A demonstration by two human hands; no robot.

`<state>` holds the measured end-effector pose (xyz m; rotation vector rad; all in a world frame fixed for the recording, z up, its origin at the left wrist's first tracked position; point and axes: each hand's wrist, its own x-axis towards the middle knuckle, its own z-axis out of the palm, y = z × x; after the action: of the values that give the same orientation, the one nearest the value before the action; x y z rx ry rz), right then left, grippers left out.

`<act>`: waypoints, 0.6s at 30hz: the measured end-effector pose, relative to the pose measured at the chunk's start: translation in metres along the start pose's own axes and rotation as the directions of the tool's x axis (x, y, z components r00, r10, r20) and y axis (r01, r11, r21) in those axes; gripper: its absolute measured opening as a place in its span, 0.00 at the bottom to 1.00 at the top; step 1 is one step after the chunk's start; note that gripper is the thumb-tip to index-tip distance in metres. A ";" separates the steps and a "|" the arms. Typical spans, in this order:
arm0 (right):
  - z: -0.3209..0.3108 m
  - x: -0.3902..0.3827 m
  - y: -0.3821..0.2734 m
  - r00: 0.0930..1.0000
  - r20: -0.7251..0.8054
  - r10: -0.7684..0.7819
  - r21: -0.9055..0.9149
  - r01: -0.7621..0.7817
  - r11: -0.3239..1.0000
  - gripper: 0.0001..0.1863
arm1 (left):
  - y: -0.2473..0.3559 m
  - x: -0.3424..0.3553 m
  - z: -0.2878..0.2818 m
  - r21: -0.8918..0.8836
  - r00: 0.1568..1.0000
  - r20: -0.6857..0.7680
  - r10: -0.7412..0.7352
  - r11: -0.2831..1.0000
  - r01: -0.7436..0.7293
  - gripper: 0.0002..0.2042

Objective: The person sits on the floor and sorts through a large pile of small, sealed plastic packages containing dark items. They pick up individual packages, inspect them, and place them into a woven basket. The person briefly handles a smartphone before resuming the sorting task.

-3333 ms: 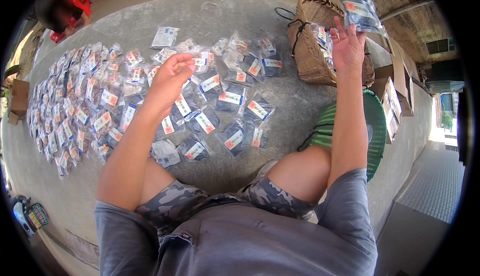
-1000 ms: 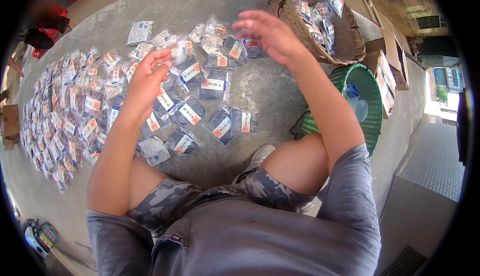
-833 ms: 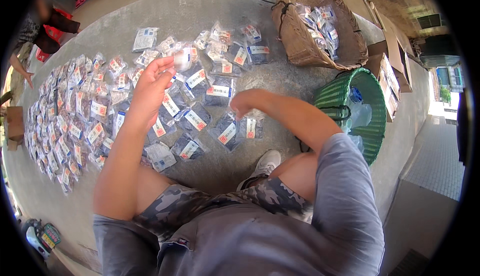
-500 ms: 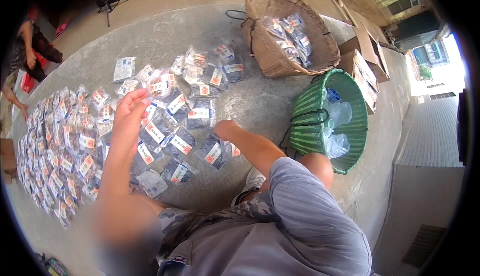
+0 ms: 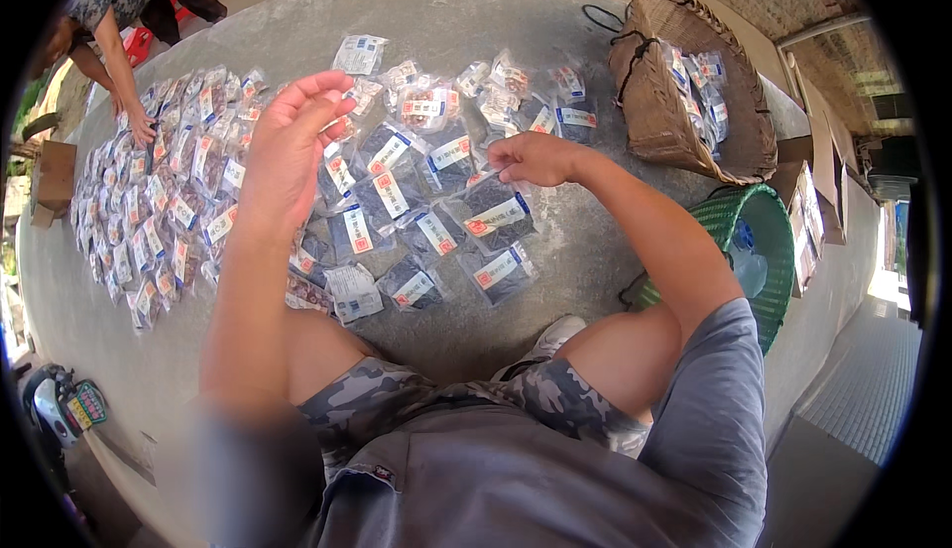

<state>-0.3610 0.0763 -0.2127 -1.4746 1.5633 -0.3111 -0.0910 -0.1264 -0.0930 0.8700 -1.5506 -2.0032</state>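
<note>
Over the floor full of sealed clear plastic bags, my left hand (image 5: 293, 136) is raised, its fingers loosely bent and apart, with nothing visible in it. My right hand (image 5: 535, 159) pinches the upper edge of a clear bag of dark contents (image 5: 493, 213) with a white, blue and red label. Just below it lies a similar dark bag (image 5: 498, 272). More dark labelled bags (image 5: 391, 194) lie between my hands. A clear bag of lighter brown contents (image 5: 426, 104) sits beyond them.
A dense spread of bags (image 5: 149, 201) covers the floor at left, where another person's hand (image 5: 143, 129) reaches in. At right stand a brown woven basket (image 5: 645, 92) holding bags, a green basket (image 5: 783, 260) with clear plastic inside, and cardboard boxes (image 5: 833, 176).
My view has swung to the right-hand side less and more over the bags. My right hand has moved to a dark bag and grips its edge. The other person has leaned farther in.
</note>
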 end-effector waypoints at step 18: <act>0.033 -0.064 0.097 0.969 0.121 0.217 -0.199 -0.191 0.961 0.11 | -0.328 -0.218 -0.171 0.895 0.998 0.003 0.067 0.446 -0.032 0.27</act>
<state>-0.4093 0.1698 -0.2725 -1.4262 1.6469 0.0610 0.1912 -0.0064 -0.3935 1.1657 -2.6255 -0.9410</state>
